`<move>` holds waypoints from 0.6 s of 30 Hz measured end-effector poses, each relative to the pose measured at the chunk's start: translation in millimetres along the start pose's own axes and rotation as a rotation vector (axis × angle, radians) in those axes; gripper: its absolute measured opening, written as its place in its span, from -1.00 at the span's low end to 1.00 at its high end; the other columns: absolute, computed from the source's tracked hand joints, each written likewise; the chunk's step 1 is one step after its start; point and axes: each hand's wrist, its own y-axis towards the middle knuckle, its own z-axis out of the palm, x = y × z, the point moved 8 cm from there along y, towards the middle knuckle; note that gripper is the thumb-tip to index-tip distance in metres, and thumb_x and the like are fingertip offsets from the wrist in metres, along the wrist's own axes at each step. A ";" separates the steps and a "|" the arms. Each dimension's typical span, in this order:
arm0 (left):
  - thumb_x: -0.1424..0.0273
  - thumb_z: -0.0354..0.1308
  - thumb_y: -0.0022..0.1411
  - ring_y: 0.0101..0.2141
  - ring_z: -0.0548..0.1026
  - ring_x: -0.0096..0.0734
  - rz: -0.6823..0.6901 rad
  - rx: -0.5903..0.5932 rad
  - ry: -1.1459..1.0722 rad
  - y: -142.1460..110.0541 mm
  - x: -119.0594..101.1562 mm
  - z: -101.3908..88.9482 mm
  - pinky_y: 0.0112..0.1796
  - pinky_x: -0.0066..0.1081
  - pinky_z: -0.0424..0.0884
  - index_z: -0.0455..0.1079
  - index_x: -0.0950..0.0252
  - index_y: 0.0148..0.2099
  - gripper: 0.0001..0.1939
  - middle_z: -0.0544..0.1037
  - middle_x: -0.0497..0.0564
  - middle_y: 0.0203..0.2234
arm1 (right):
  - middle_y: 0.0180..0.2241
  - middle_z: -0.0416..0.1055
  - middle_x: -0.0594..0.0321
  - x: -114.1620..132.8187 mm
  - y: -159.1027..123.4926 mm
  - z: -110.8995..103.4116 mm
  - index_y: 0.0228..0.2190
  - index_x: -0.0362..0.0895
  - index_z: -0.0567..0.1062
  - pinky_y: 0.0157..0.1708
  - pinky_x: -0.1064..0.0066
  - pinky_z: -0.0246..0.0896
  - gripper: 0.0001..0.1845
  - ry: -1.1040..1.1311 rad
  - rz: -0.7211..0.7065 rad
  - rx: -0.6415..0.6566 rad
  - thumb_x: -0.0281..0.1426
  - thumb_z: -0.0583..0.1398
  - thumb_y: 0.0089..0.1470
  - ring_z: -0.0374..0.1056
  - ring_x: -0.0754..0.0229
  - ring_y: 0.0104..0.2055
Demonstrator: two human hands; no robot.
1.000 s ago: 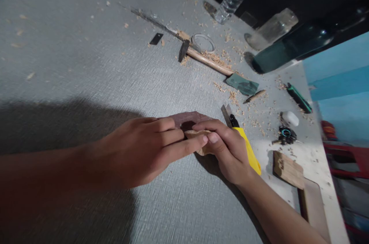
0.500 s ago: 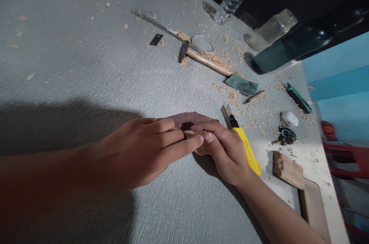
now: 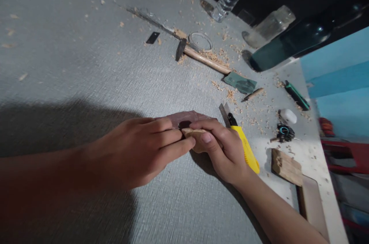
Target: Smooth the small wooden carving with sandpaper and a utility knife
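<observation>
A small pale piece of carved wood [image 3: 198,142] is held between my two hands, low over the table. My right hand [image 3: 226,146] is closed round its right end, thumb on top and index finger along the far side. From the left, my left hand [image 3: 147,148] reaches over with bent fingers, its fingertips against the wood's left end; its thumb is hidden. Under the fingers lies a brownish-red sheet that looks like sandpaper [image 3: 191,116], partly covered. Just beyond my right hand rests a yellow utility knife [image 3: 245,150], blade out.
A hammer [image 3: 206,59], green abrasive-looking piece [image 3: 240,82], clear ring [image 3: 201,41] and wood shavings lie farther back. Bottles [image 3: 276,50] stand at the far edge. To the right are keys [image 3: 285,132], a white case [image 3: 288,116] and a wooden block [image 3: 286,167].
My left fingertips have drawn back slightly to the left, away from my right thumb, showing more of the wood. The view has shifted a little.
</observation>
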 end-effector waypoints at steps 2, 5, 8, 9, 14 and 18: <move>0.60 0.07 0.39 0.04 0.59 -0.23 0.001 0.026 0.027 -1.7 0.8 3.8 -0.07 -0.25 0.65 0.39 0.24 0.35 -0.48 0.68 -0.02 0.08 | -0.05 0.70 0.25 3.6 -0.8 -1.5 0.07 -0.02 0.55 -0.06 0.34 0.54 -0.77 -0.076 -0.013 -0.032 -0.34 0.14 0.50 0.64 0.20 -0.03; 0.57 0.11 0.39 0.09 0.58 -0.20 0.009 0.064 0.060 -4.3 0.8 8.2 -0.01 -0.24 0.65 0.48 0.27 0.25 -0.57 0.65 0.00 0.10 | -0.09 0.71 0.22 13.2 -2.7 -3.4 0.05 -0.05 0.55 -0.07 0.32 0.57 -0.78 -0.229 -0.077 -0.089 -0.39 0.16 0.47 0.66 0.17 -0.08; 0.57 0.08 0.44 0.08 0.58 -0.19 0.012 0.072 0.066 -4.8 0.1 7.7 0.00 -0.21 0.65 0.51 0.32 0.21 -0.63 0.65 0.02 0.09 | -0.10 0.71 0.20 20.2 -3.1 -1.0 0.05 -0.08 0.54 -0.13 0.34 0.58 -0.78 -0.348 -0.132 -0.099 -0.43 0.19 0.43 0.67 0.16 -0.15; 0.58 0.07 0.45 0.07 0.59 -0.18 0.018 0.079 0.067 -4.4 -0.4 7.6 0.01 -0.20 0.65 0.50 0.33 0.21 -0.63 0.65 0.02 0.08 | -0.10 0.71 0.20 21.1 -2.8 -0.3 0.06 -0.09 0.54 -0.13 0.35 0.58 -0.77 -0.369 -0.137 -0.102 -0.43 0.21 0.42 0.67 0.16 -0.15; 0.60 0.07 0.44 0.00 0.57 -0.19 0.061 0.084 0.077 -1.7 -3.2 6.2 0.09 -0.17 0.61 0.53 0.39 0.13 -0.68 0.66 0.04 -0.04 | -0.07 0.71 0.16 24.5 1.0 6.1 0.05 -0.13 0.51 -0.11 0.36 0.56 -0.76 -0.458 -0.135 -0.101 -0.37 0.27 0.40 0.67 0.15 -0.14; 0.60 0.05 0.43 -0.02 0.57 -0.20 0.083 0.020 0.090 0.2 -4.7 3.4 0.04 -0.21 0.60 0.56 0.34 0.02 -0.72 0.67 0.06 -0.07 | -0.15 0.71 0.17 23.0 6.3 5.0 -0.02 -0.10 0.53 -0.33 0.33 0.46 -0.81 -0.611 -0.032 -0.094 -0.32 0.21 0.41 0.65 0.11 -0.29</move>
